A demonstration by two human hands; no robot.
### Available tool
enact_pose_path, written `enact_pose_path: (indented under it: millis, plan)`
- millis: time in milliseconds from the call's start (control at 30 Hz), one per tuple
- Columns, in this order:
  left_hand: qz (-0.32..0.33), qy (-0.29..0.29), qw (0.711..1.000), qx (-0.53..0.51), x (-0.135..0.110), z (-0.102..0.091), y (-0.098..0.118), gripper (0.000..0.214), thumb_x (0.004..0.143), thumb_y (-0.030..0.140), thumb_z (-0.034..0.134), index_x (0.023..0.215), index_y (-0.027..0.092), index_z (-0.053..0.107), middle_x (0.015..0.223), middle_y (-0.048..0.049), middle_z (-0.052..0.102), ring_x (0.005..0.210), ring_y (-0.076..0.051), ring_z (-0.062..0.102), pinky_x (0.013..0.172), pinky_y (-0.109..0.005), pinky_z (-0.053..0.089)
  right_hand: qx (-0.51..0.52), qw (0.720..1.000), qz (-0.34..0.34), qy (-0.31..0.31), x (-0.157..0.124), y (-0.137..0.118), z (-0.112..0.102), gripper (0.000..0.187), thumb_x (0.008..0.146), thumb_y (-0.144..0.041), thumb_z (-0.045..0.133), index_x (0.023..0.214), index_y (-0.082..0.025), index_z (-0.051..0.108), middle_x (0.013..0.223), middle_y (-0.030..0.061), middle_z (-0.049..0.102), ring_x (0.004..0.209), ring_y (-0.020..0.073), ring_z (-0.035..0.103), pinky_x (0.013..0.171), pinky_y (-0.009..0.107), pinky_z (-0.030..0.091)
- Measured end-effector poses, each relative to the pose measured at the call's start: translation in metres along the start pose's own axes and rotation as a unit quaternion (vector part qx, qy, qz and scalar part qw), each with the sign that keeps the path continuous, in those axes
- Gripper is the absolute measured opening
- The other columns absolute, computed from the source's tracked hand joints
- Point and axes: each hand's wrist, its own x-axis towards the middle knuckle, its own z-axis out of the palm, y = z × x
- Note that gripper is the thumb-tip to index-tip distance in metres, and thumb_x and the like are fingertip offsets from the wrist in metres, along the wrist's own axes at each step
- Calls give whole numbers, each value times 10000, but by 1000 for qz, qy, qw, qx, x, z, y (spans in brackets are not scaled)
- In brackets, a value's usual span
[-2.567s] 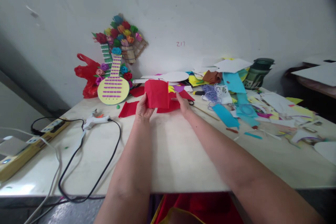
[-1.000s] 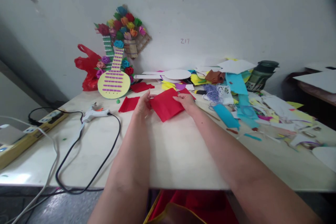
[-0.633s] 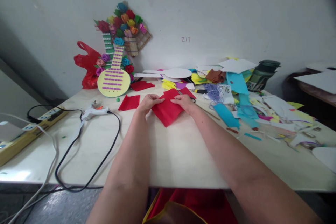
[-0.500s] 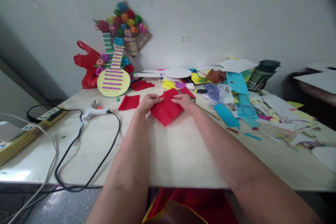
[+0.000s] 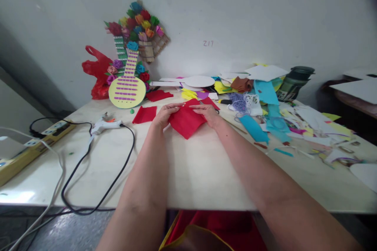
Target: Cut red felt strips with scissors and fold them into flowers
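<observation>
Between my hands is a square of red crepe paper (image 5: 187, 124), turned so that one corner points toward me. My left hand (image 5: 167, 114) grips its left upper side, and my right hand (image 5: 207, 113) grips the right upper side. The fingertips of both hands come near each other along the paper's upper part, where it looks bent or folded. More red paper pieces (image 5: 145, 114) lie to the left of my left hand and behind it. Another red scrap (image 5: 210, 103) sits just beyond my right hand, with a scissors handle (image 5: 217, 111) partly hidden beside it.
On the left lie a white glue gun (image 5: 106, 126) with a black cord and a yellow power strip (image 5: 35, 147). A paper lute (image 5: 127, 92) leans before paper flowers (image 5: 141, 23). To the right are yarn (image 5: 238, 102), blue paper (image 5: 255, 128), scraps and a dark bottle (image 5: 296, 83).
My fingers have moved closer together along the top of the red paper, and its upper part is now bent over. The paper's lower corner has shifted slightly up.
</observation>
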Motion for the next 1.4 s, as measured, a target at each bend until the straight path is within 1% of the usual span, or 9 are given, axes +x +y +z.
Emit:
enact_pose_path:
  millis: [300,467,567,700,867,967,1100,1200,1400]
  plan:
    - [17,14,999,29,2,0,-1,171,593,172,601,734,157,698,680,-56,667,641,-175,608,620,-272,477,-55,998,-32,11,-1,-1,0,202,588,-171,560,705,-203,722,758,18,697,849,188,593,859,344,389]
    - [52,21,998,36,3,0,-3,147,615,249,627,697,148,697,727,-62,675,668,-175,607,637,-262,467,-71,994,-85,-3,-3,-4,1,221,666,-242,495,650,-195,711,731,20,684,824,183,586,832,325,389]
    - [41,23,998,52,2,3,-3,189,559,250,722,712,144,685,706,-60,674,619,-158,605,627,-262,470,-98,990,-96,21,-2,-4,4,188,671,-319,571,612,-185,690,691,17,666,785,176,585,811,317,395]
    - [33,8,998,55,0,6,-1,364,512,222,770,852,139,667,694,-55,676,616,-160,620,639,-281,490,-117,989,-70,50,2,1,5,180,561,-325,704,667,-183,671,639,-6,638,685,152,581,731,310,430]
    - [22,-25,998,45,-1,5,0,570,527,222,769,1067,145,603,744,-64,687,679,-186,641,681,-313,502,-64,995,-56,44,5,5,3,369,542,-267,721,903,-212,667,703,-10,657,691,137,598,722,304,453]
    - [2,-35,998,48,-2,4,1,588,511,204,774,1072,154,605,760,-67,689,699,-192,643,697,-315,497,-88,992,-69,53,5,4,1,288,564,-268,705,843,-203,684,740,1,667,704,131,596,727,296,449]
    - [-25,-12,998,57,-3,4,2,423,552,307,749,928,134,665,782,-83,685,722,-194,637,697,-289,485,-124,988,-81,37,6,6,-2,190,589,-270,686,766,-199,696,709,-5,663,675,121,585,706,282,443]
    - [-38,0,995,91,-2,5,1,370,587,429,703,774,112,673,717,-94,671,650,-190,620,603,-271,473,-146,986,-84,7,6,8,-3,183,611,-269,673,780,-203,701,731,-2,668,691,122,588,718,281,438]
    - [-35,-12,982,183,1,5,-2,326,536,423,728,594,127,606,539,-18,578,452,-87,477,433,-203,342,-167,984,-65,-2,5,7,0,223,633,-312,660,821,-197,695,751,6,671,720,131,594,731,289,441]
